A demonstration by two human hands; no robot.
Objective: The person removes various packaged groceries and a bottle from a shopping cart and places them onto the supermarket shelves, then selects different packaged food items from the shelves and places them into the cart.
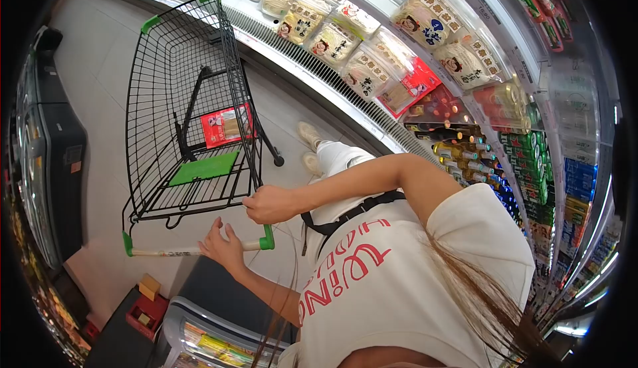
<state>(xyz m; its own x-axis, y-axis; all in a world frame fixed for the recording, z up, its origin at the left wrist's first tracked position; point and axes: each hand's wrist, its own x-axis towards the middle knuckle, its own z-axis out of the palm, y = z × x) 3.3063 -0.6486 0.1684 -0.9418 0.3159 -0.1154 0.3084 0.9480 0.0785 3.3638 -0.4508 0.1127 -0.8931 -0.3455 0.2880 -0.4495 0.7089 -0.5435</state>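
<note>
My left hand (224,247) is at the white handle bar (166,253) of a black wire shopping cart (159,102) with green corner pieces. Its fingers are spread apart, not wrapped round the bar. My right hand (274,203) reaches across my body, closed, at the near corner of the cart beside the green handle end. Whatever its fingers hold, if anything, is hidden. Inside the cart lies a red packet (227,126) with a clear window showing pale brown contents. A green panel (204,168) is on the cart's near part.
To the right runs a chilled shelf (312,69) with packs of noodles (332,42) and another red packet (411,87). Bottles (465,155) and green cans (531,158) stand farther along. Dark display units (63,148) line the left, and a glass-topped case (212,341) is close by.
</note>
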